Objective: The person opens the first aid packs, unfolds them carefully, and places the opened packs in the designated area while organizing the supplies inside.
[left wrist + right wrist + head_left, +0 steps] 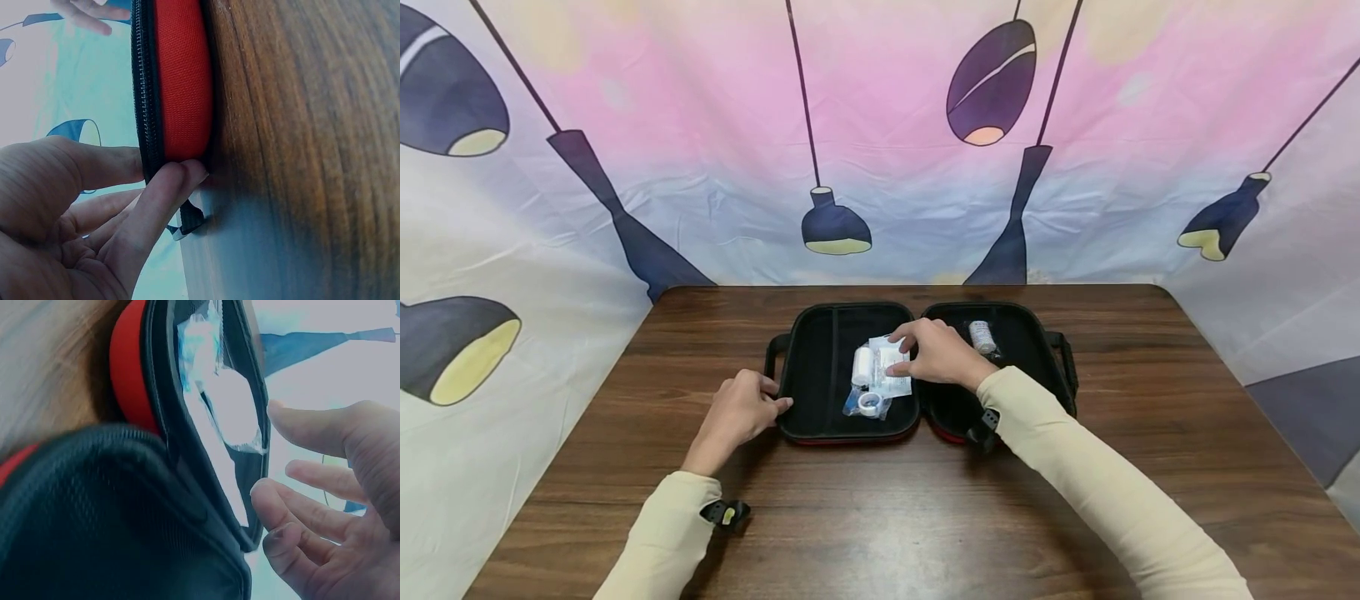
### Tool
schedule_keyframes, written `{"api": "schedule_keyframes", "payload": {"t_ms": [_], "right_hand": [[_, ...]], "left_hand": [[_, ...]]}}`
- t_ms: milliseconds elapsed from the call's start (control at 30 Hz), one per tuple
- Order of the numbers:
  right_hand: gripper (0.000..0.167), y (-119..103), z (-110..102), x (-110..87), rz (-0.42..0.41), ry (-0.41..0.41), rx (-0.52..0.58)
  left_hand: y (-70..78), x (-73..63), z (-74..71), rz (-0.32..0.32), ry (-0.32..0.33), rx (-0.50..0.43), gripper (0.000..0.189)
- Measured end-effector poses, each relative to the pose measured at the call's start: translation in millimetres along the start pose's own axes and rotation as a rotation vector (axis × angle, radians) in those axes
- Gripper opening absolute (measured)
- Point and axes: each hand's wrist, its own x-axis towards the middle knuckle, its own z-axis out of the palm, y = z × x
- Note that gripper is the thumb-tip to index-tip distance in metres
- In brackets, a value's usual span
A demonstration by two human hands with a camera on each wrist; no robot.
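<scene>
A black-lined zip case [808, 375] with a red shell [184, 81] lies unfolded on the table. In its left half are a white roll [862, 367], a printed white packet [892, 382] and a tape roll [870, 405] in clear plastic. My left hand [739, 412] pinches the case's near left corner, thumb at the zipped rim and a finger against the red side. Over the packet hovers my right hand [942, 354], fingers apart and gripping nothing; the right wrist view shows a gap between its fingertips and the wrapped white roll [234, 412].
A wrapped bandage roll [981, 336] lies in the case's right half. Carry handles stick out at both outer sides, the right handle [1063, 362] beyond my right forearm. The wooden table [880, 517] ends at a patterned cloth backdrop [895, 167].
</scene>
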Motion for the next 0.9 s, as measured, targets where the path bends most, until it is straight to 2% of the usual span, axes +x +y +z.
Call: {"api": "schedule_keyframes", "payload": {"t_ms": [233, 567, 900], "right_hand": [[0.056, -11, 13, 11.3, 0.018, -0.022, -0.015], [0.057, -14, 28, 24.5, 0.056, -0.025, -0.001], [0.051, -17, 33, 30.7, 0.064, -0.057, 0.027]], "left_hand": [[-0.8, 0.5, 0.2, 0.002, 0.009, 0.006, 0.042], [0.1, 0.9, 0.7, -0.006, 0.016, -0.008, 0.043], [1.4, -1.2, -0.6, -0.011, 0.008, -0.002, 0.043]]}}
